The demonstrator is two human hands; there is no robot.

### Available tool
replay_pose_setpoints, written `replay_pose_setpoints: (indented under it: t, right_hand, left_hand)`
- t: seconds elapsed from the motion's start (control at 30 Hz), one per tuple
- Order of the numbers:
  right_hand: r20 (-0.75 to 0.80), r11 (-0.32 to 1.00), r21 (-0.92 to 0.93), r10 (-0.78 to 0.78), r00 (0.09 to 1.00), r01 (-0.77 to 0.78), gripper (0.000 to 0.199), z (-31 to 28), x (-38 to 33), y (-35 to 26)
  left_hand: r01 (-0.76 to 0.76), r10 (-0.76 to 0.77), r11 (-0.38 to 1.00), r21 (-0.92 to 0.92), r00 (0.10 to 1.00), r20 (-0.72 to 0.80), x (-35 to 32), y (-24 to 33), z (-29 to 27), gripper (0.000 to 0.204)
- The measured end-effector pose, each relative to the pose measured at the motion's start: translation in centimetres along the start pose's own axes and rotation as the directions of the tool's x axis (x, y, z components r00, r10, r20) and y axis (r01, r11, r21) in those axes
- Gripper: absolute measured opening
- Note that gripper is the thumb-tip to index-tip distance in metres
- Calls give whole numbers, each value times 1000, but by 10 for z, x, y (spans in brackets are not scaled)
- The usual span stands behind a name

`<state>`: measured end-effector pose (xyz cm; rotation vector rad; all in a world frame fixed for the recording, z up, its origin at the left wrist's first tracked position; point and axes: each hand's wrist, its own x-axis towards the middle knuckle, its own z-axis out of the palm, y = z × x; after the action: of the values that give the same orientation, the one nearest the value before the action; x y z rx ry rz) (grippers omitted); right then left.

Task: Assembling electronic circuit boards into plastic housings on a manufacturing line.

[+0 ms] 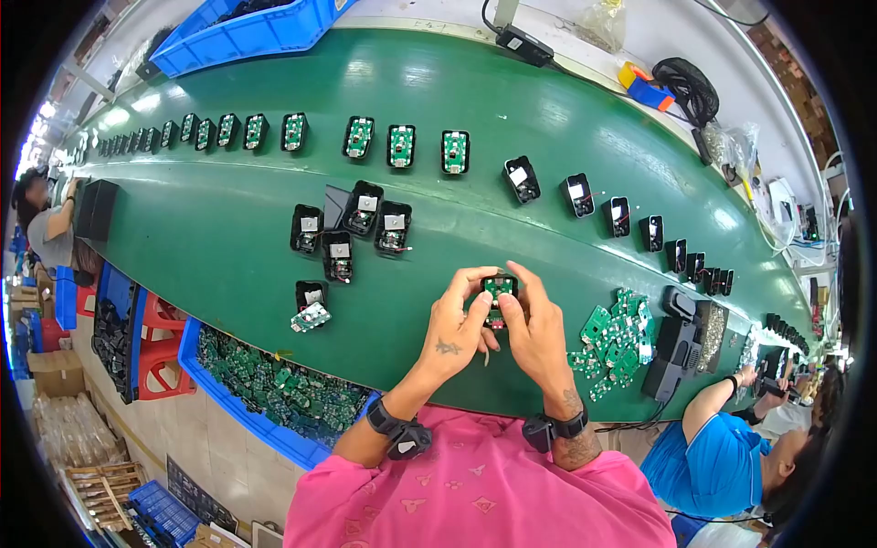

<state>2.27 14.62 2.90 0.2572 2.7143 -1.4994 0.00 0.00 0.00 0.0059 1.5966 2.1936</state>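
Note:
Near the table's front edge, my left hand (451, 325) and my right hand (539, 332) grip a small black plastic case from both sides. Both thumbs press on the green circuit board (499, 286) inside it. A bit of red shows at the case's near end; my fingers hide its underside. To the left stand several open black cases (338, 257) with wires and a pale square part inside. A loose circuit board (311, 317) leans on the nearest of these. Beside my right hand lies a heap of green circuit boards (614, 338).
A line of black cases (401, 146) runs along the green table (539, 100). Blue bins (196, 361) stand at the front left, another (247, 41) at the back. Black devices (671, 352) sit right of the heap. Co-workers sit at right (717, 452) and far left (50, 224).

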Motion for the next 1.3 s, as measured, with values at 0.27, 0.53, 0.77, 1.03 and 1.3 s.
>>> replay_pose_setpoints:
  t: [0.27, 0.53, 0.77, 1.03, 1.3]
  right_hand:
    - [-71, 916, 334, -208, 975, 220, 31, 5, 2, 5]
    - [71, 978, -40, -199, 977, 203, 39, -8, 61, -9]
    - [-147, 807, -586, -192, 970, 71, 53, -13, 153, 19]
    - [-175, 951, -310, -56, 983, -1, 61, -39, 12, 34]
    - [-365, 891, -428, -18, 931, -150, 46, -122, -29, 77]
  left_hand:
    - [-228, 238, 964, 137, 969, -62, -7, 6, 18, 29]
    - [-126, 141, 988, 93, 973, -184, 32, 17, -10, 26]
    - [-143, 235, 904, 404, 954, -188, 93, 30, 5, 28]
    - [-175, 282, 790, 588, 955, -95, 176, 27, 13, 30]
    - [-308, 484, 297, 904, 864, 136, 114, 26, 17, 58]
